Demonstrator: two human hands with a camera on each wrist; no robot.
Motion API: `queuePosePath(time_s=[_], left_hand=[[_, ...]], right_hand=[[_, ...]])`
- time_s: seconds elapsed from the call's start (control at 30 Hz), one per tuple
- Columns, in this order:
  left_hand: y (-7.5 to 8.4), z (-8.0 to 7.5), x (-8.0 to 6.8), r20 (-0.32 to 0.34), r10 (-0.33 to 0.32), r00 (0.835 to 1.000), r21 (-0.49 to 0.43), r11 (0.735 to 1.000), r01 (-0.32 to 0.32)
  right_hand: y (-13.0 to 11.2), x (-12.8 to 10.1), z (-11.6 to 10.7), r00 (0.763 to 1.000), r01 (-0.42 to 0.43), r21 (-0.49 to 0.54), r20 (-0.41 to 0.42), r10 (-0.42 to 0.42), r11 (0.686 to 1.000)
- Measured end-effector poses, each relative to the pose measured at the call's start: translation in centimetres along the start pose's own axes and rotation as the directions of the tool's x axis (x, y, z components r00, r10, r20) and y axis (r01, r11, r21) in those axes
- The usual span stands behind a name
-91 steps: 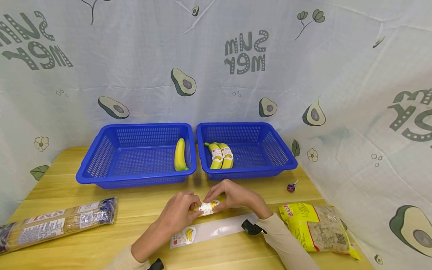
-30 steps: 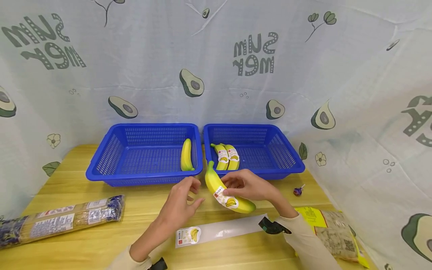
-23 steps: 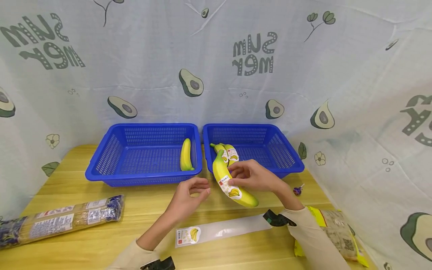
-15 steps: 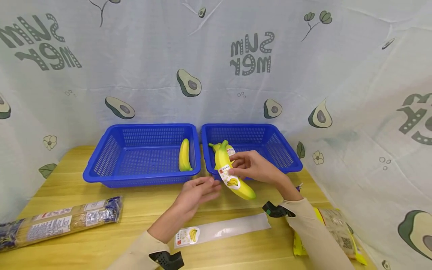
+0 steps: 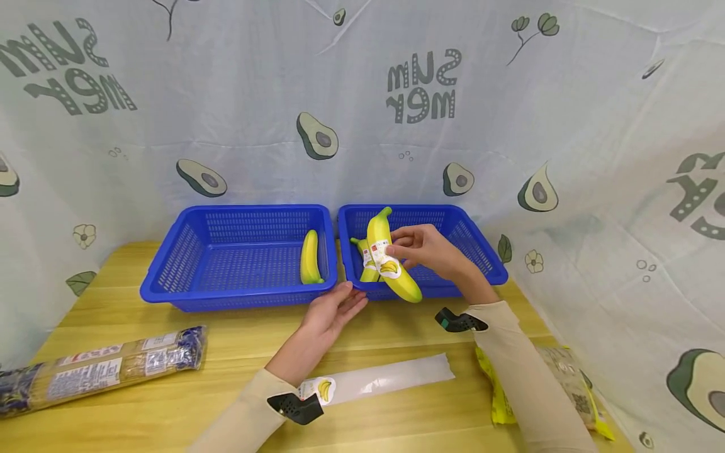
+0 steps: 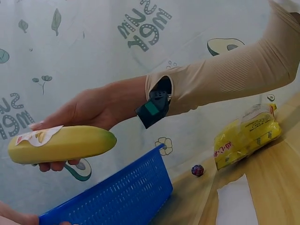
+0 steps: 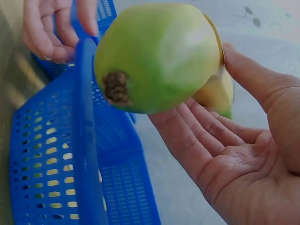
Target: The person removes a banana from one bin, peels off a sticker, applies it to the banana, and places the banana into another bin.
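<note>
My right hand (image 5: 433,255) pinches a yellow banana (image 5: 378,236), thumb on its white label and fingers behind. The banana is tilted over the front rim of the right blue basket (image 5: 453,291), its green stem end upward. Beneath it, a labelled banana (image 5: 368,267) partly shows inside that basket. My left hand (image 5: 334,308) is at the basket's front left corner, thumb at the rim and relaxed fingers before the wall. In the right wrist view the held banana's green tip (image 7: 154,61) fills the middle. The left wrist view shows the banana (image 6: 70,143) side-on.
A left blue basket (image 5: 226,296) contains one unlabelled banana (image 5: 309,258). A label backing strip (image 5: 391,380) with a banana sticker lies in front. Packaged noodles (image 5: 113,371) lie at left; a yellow food bag (image 5: 566,377) and a lollipop (image 6: 197,170) are at right.
Both hands have left the label work near the strip. The right hand has lifted the banana forward to the right basket; the left hand has moved forward and right to its rim.
</note>
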State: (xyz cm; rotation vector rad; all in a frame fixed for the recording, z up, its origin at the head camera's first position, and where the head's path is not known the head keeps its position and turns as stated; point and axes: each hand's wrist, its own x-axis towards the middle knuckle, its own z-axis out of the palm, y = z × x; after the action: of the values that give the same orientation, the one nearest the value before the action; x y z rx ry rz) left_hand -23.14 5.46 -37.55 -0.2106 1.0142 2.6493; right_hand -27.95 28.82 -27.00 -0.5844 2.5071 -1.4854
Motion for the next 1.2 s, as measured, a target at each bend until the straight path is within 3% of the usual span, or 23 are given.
queuePosePath(time_s=[0.17, 0.5, 0.87, 1.2], left_hand=[[0.0, 0.1, 0.3, -0.032, 0.002, 0.999, -0.095, 0.996, -0.005], [0.0, 0.4, 0.3, -0.037, 0.008, 0.999, -0.126, 0.992, -0.012], [0.1, 0.1, 0.0, -0.04, 0.014, 0.999, -0.139, 0.99, -0.019], [0.1, 0.0, 0.0, -0.05, 0.022, 0.998, -0.132, 0.991, -0.029]], right_hand=[[0.2, 1.1, -0.9, 1.0, -0.026, -0.027, -0.008, 0.026, 0.999], [1.2, 3.5, -2.1, 0.992, -0.116, -0.086, -0.05, 0.112, 0.99], [4.0, 6.6, -4.1, 0.968, -0.231, 0.001, -0.1, 0.23, 0.973], [6.3, 8.3, -4.9, 0.937, -0.34, 0.061, -0.063, 0.344, 0.938]])
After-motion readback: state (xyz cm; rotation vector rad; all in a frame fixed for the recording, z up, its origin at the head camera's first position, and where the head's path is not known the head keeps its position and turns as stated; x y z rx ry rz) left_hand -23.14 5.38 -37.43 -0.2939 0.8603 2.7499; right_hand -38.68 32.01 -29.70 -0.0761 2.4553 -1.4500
